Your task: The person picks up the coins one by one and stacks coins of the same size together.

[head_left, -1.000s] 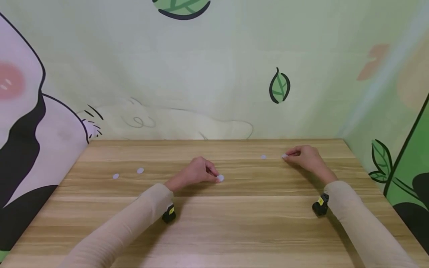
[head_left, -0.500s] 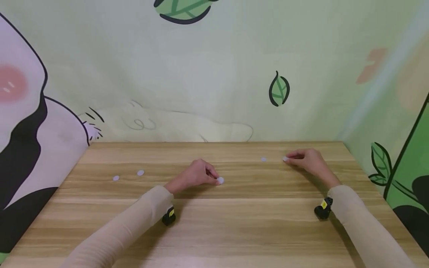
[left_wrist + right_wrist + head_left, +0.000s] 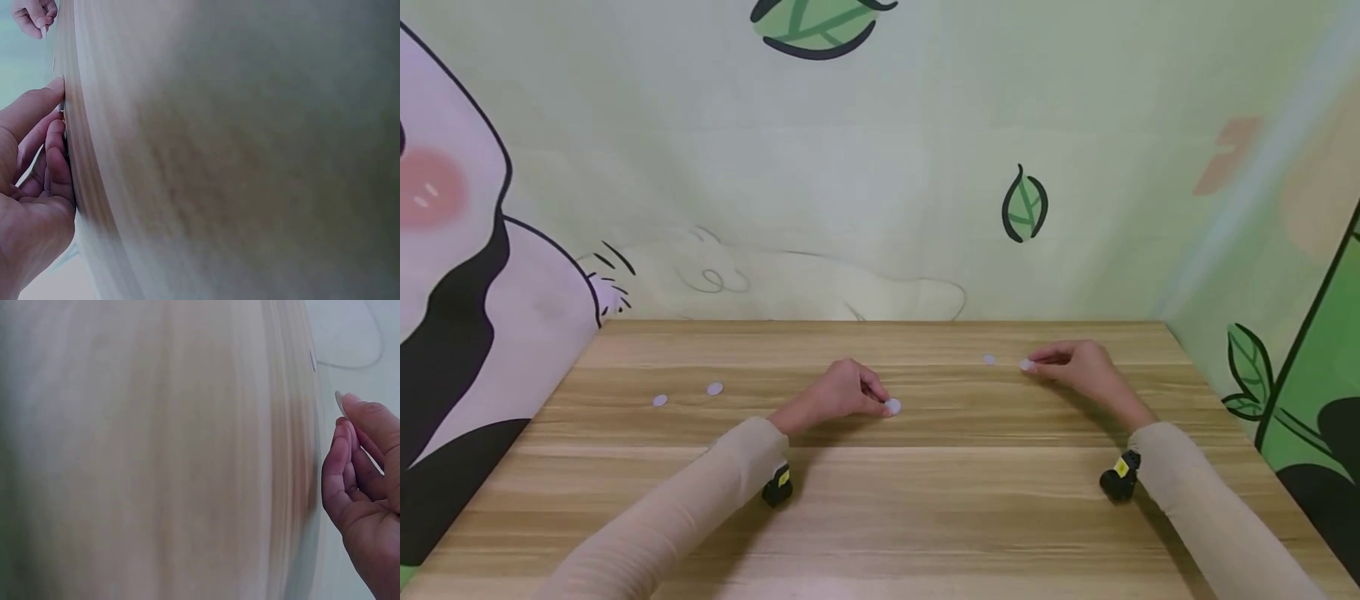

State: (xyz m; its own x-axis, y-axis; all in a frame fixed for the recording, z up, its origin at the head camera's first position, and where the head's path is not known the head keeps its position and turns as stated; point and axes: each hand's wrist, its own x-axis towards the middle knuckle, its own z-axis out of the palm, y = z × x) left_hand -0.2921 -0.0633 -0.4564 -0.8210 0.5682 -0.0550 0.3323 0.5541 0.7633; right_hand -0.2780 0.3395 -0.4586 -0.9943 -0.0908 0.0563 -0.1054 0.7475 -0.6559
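Observation:
Near the middle of the wooden table [image 3: 940, 508], my left hand [image 3: 846, 390] holds a small white disc [image 3: 892, 407] at its fingertips, low against the surface. In the left wrist view the left hand [image 3: 37, 162] has its fingertips right at the wood, and the disc hardly shows. My right hand [image 3: 1081, 367], toward the back right, pinches another white disc [image 3: 1026, 365] between thumb and fingers. The right wrist view shows this disc [image 3: 340, 404] edge-on, raised above the tabletop. Just left of it, a third white disc [image 3: 988, 360] lies flat.
Two more discs lie at the left of the table, a nearer one [image 3: 660, 401] and a farther one [image 3: 715, 389]. A pale green printed backdrop [image 3: 895, 167] with leaf and panda drawings stands along the back edge and sides.
My right hand has moved slightly left with its disc, closer to the disc lying flat there. The left hand stays in place. The whole head view has shifted a little.

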